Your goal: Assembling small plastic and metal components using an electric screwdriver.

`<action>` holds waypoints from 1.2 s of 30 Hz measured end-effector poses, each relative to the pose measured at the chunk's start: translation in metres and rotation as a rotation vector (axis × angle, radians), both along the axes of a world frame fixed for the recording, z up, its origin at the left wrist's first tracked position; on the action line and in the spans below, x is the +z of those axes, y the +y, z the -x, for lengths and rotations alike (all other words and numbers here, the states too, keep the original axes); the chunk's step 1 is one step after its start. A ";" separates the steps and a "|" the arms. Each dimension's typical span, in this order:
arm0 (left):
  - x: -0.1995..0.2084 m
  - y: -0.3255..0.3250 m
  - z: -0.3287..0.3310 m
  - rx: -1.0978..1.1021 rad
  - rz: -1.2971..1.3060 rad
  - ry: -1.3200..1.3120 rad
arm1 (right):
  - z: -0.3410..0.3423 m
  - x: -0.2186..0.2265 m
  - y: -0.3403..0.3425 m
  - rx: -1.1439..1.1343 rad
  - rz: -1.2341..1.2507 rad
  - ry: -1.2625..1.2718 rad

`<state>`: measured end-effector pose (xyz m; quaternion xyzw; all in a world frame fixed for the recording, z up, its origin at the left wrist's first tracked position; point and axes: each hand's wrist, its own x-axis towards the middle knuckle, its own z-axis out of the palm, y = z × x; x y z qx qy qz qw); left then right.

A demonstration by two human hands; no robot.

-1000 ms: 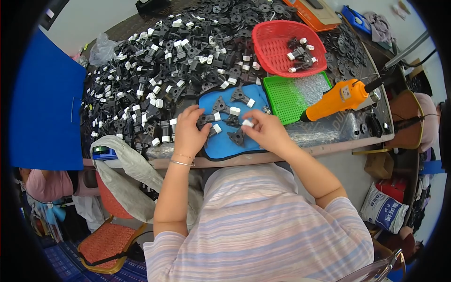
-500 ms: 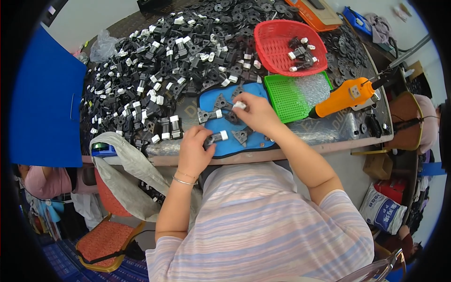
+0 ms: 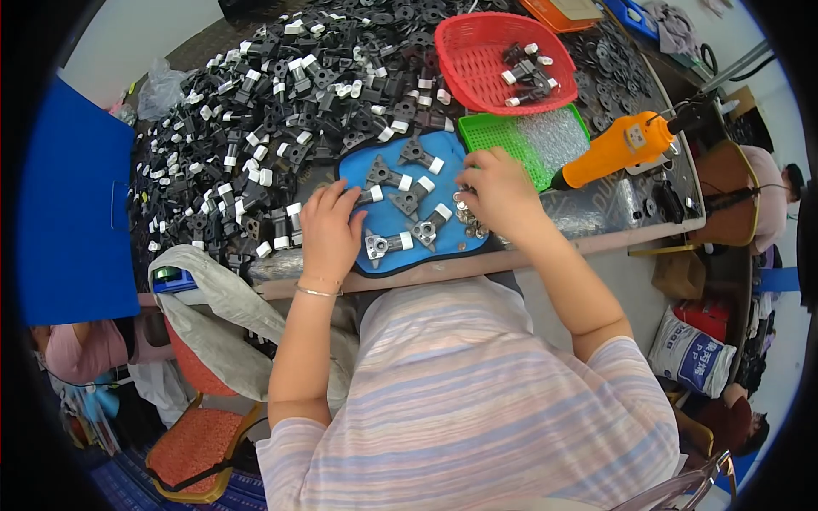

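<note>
Several black plastic brackets with white caps, among them one bracket (image 3: pixel 412 198), lie spread over the blue mat (image 3: pixel 445 145). My left hand (image 3: pixel 331 228) rests at the mat's left edge with its fingers apart, touching or just above another white-capped bracket (image 3: pixel 368 196), whose black end is partly hidden. On the mat's right side my right hand (image 3: pixel 504 198) bends its fingers down beside a small heap of silvery round metal pieces (image 3: pixel 470 223). Its fingertips are close together, and what is between them is hidden.
A large heap of black brackets (image 3: pixel 256 128) covers the table's left and back. Beyond the mat are a red basket (image 3: pixel 456 64) holding some brackets and a green tray (image 3: pixel 486 132) with small clear pieces. An orange electric screwdriver (image 3: pixel 618 152) hangs at the right.
Both hands have moved apart. The bracket in my left hand and the one at my right fingers now lie on the mat. My right hand has come to the metal pieces.
</note>
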<state>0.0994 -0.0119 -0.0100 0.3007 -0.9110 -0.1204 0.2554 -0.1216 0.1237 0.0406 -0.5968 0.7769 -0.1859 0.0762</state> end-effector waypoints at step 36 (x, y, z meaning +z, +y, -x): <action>0.010 0.028 -0.019 -0.014 -0.053 0.177 | -0.002 -0.006 0.003 0.201 0.160 0.153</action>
